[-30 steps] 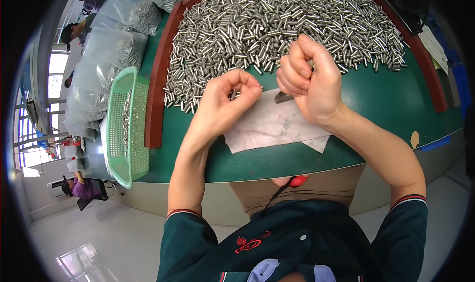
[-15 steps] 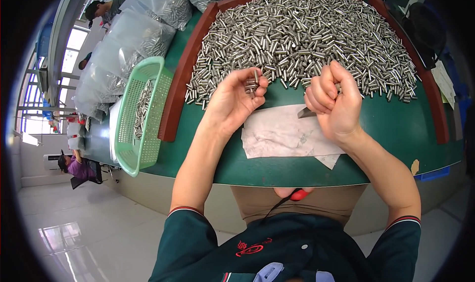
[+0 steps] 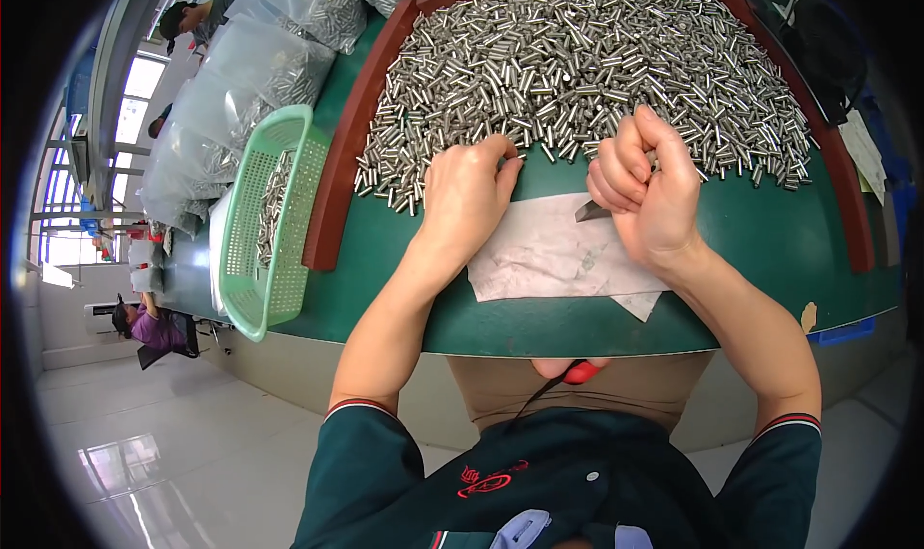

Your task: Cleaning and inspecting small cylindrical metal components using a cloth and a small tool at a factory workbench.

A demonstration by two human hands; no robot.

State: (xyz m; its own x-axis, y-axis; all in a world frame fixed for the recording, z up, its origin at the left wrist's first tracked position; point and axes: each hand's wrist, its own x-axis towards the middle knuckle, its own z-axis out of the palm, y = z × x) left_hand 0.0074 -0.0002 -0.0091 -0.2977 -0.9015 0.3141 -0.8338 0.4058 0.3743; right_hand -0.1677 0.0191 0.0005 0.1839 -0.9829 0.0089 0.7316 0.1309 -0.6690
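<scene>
My left hand (image 3: 469,191) is turned back up at the near edge of a broad heap of short shiny metal pins (image 3: 597,63). Its fingers curl down and its thumb comes close to the forefinger; whatever lies inside them is hidden. To the right, my right hand (image 3: 647,188) is raised in a closed fist, gripping a flat dark-grey metal piece (image 3: 594,210) whose end pokes out on the left. Below that piece, a creased, stained white cloth (image 3: 549,255) lies on the green tabletop (image 3: 500,328) between my hands.
Dark red wooden rails (image 3: 339,193) border the heap. A green perforated basket (image 3: 241,251) with some pins stands at left. Clear plastic bags (image 3: 217,116) of metal parts line up behind it. Papers (image 3: 859,154) lie at the right edge. Other people are at far left.
My left hand has turned from palm up, with several pins showing in its fingers, to back up at the heap's edge. My right hand has hardly moved.
</scene>
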